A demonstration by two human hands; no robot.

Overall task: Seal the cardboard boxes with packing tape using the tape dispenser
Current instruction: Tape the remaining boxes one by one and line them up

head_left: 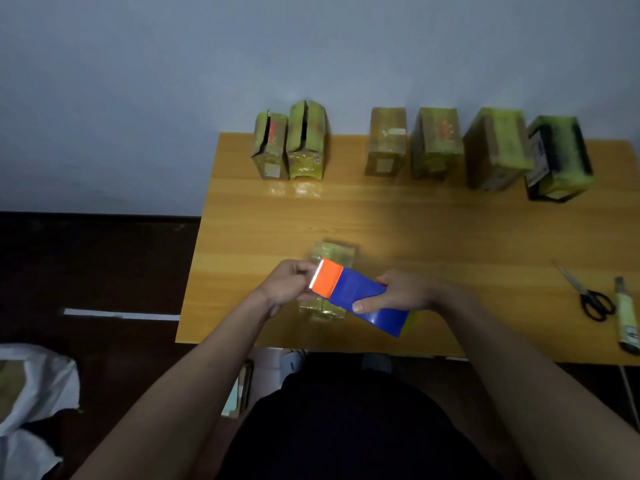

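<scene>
A blue tape dispenser [367,299] with an orange head and a toothed metal edge hangs over a small cardboard box [334,252] near the table's front edge. My right hand [398,292] grips the dispenser's blue body from the right side. At the cutter edge, my left hand [285,284] has its fingers curled and pinches there, probably on the tape end, which is too small to make out. Most of the box is hidden under the dispenser and hands. Along the back of the table stand two open-flapped boxes [289,143] and several more boxes [436,143].
Black-handled scissors [588,296] and a utility knife [627,313] lie at the right end of the wooden table [450,230]. A white bag [31,389] sits on the dark floor at lower left. A wall stands close behind the table.
</scene>
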